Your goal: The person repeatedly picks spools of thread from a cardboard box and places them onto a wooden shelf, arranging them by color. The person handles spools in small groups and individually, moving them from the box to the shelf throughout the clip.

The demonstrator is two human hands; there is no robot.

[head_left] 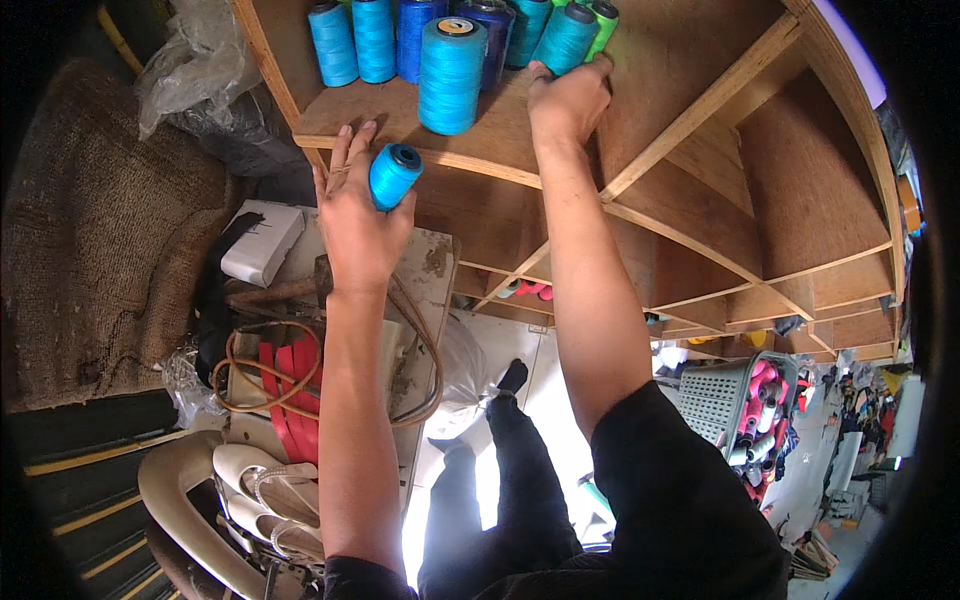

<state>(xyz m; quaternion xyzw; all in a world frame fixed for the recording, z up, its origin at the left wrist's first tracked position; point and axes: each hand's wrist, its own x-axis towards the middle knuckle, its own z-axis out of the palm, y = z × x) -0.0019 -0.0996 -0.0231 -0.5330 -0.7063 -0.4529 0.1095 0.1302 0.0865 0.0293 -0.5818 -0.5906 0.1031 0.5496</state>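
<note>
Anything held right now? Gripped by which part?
Left hand: a small blue thread spool, by its lower part, between thumb and fingers. Right hand: at the base of a teal spool; whether it grips can't be told.

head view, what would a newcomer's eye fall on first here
Probably the large bright-blue thread cone at the front of the brown plywood compartment, top centre. Below it, the left hand holds a smaller bright-blue spool, while the right hand is at a teal spool. At lower right, a grey perforated plastic basket holds pink spools.
</note>
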